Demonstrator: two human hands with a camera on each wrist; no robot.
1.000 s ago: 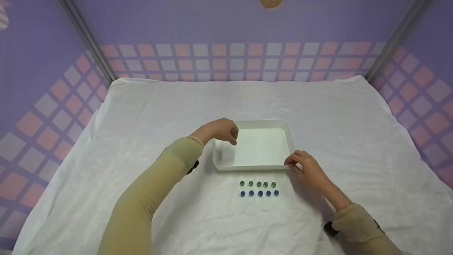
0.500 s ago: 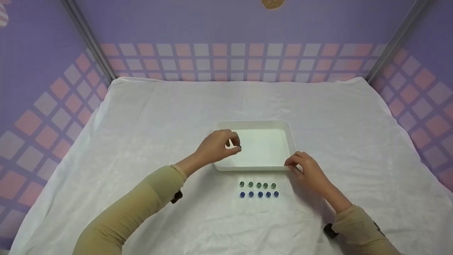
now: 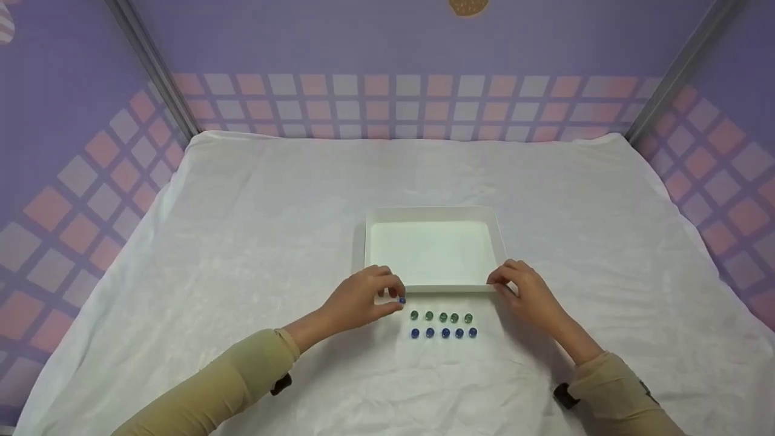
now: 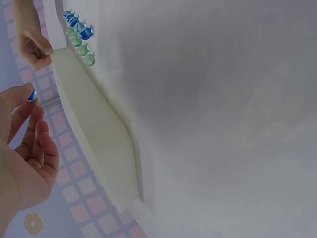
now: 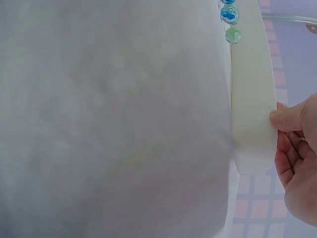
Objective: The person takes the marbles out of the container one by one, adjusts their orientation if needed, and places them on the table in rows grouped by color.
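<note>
Between thumb and fingertip, my left hand (image 3: 362, 297) pinches a blue glass marble (image 4: 32, 95), just off the near left corner of a white tray (image 3: 499, 242). My right hand (image 3: 528, 290) grips the tray's near right corner, thumb on the outside of the wall, as the right wrist view shows. In front of the tray two rows of marbles lie on the cloth: green marbles (image 3: 443, 317) nearer the tray, blue marbles (image 3: 445, 333) behind them toward me. The held marble is to the left of both rows and slightly above the green one in the head view.
A wrinkled white cloth (image 3: 272, 200) covers the table. Purple panels (image 3: 399, 42) with pink and white squares stand at the back and both sides, joined by grey posts (image 3: 154, 66). The tray's floor shows as plain white.
My left hand has come from over the tray's left part toward me, down past its near edge, carrying the blue marble. My right hand stays on the tray corner; the rows are unchanged.
</note>
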